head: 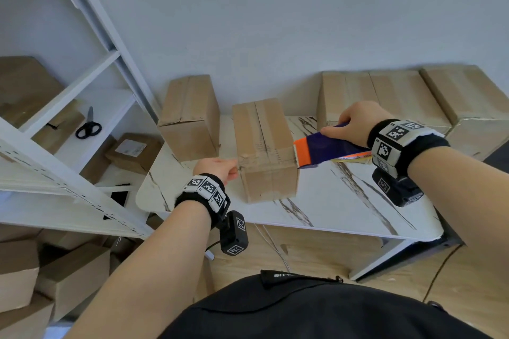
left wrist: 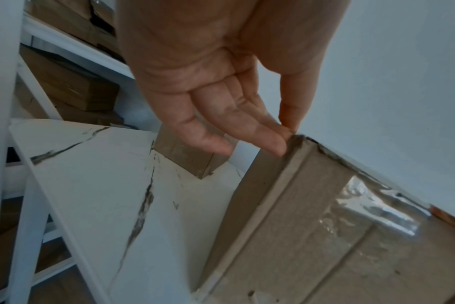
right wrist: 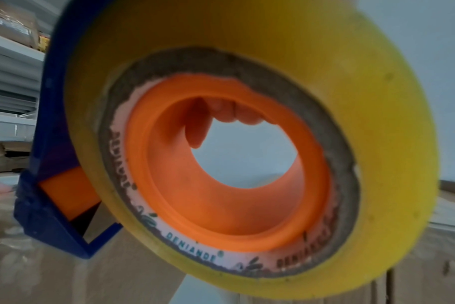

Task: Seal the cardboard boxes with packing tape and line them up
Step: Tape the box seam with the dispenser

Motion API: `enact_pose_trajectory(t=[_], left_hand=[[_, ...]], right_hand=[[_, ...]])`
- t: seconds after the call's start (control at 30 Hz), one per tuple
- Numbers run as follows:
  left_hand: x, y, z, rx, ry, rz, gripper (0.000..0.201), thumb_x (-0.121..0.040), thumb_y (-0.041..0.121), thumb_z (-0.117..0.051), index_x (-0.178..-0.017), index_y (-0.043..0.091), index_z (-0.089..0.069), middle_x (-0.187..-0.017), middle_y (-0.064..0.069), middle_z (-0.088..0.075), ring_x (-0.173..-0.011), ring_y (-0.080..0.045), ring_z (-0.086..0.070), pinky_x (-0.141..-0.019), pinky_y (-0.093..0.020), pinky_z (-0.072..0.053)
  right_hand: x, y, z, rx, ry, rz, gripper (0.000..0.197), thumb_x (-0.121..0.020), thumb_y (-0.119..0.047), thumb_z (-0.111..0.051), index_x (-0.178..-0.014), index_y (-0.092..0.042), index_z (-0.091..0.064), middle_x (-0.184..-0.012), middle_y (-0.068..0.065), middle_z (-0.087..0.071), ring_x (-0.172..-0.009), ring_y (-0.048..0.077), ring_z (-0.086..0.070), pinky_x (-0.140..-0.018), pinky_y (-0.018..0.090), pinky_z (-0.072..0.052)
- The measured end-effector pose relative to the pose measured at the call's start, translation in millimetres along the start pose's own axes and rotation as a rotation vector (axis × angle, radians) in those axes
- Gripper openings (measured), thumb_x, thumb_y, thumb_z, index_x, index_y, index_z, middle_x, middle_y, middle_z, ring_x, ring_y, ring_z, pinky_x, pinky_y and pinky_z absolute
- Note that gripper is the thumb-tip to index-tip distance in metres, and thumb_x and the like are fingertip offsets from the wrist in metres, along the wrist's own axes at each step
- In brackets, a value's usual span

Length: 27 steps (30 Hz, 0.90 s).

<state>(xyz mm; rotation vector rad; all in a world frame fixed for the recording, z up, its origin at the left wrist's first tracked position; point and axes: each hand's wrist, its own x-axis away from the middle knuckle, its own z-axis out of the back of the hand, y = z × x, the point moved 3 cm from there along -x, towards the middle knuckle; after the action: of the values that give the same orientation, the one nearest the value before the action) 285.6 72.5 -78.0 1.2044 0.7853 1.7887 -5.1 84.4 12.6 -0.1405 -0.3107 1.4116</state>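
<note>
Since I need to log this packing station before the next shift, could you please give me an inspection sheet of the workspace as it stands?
Surface: white marble-look table, dark veins.
Job's things: cardboard box in the middle, clear tape across its near end; blue and orange tape dispenser at its right edge, yellow tape roll loaded. More boxes along the wall.
Clutter: black scissors on the white shelf; boxes piled on the floor.
Grippers: left hand touches the box's near left corner with straight fingers; right hand grips the dispenser.
Cables: thin cables under the table.
Surroundings: plain wall, wood floor.
</note>
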Motion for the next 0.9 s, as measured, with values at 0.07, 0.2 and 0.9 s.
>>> enact_pose_trajectory(t=[0.07, 0.2, 0.9], left_hand=[[-1, -2, -3, 0.038, -0.015, 0.022, 0.013, -0.084, 0.020, -0.068, -0.073, 0.014, -0.063, -0.079, 0.000, -0.071, -0.075, -0.008, -0.068, -0.076, -0.027, -0.051], [-5, -6, -4, 0.029, -0.080, 0.083, 0.013, -0.089, 0.027, -0.061, -0.081, 0.016, -0.062, -0.085, 0.002, -0.071, -0.079, -0.007, -0.067, -0.077, -0.028, -0.049], [17, 10, -31, -0.571, 0.164, -0.354, 0.036, -0.098, 0.022, -0.046, -0.133, 0.011, -0.051, -0.125, -0.008, -0.061, -0.114, -0.025, -0.056, -0.094, -0.032, -0.044]], right_hand=[[-1, 0, 0, 0.007, -0.011, -0.006, 0.049, -0.084, -0.054, -0.056, -0.071, -0.009, -0.068, -0.065, 0.008, -0.057, -0.065, 0.021, -0.053, -0.053, 0.025, -0.038], [-4, 1, -1, 0.002, -0.010, -0.007, 0.047, -0.084, -0.054, -0.057, -0.066, -0.011, -0.066, -0.060, 0.006, -0.054, -0.060, 0.018, -0.050, -0.051, 0.025, -0.038], [-2, 8, -7, -0.036, 0.036, 0.000, 0.051, -0.081, -0.056, -0.058, -0.072, -0.007, -0.069, -0.065, 0.011, -0.059, -0.065, 0.023, -0.053, -0.056, 0.026, -0.040]])
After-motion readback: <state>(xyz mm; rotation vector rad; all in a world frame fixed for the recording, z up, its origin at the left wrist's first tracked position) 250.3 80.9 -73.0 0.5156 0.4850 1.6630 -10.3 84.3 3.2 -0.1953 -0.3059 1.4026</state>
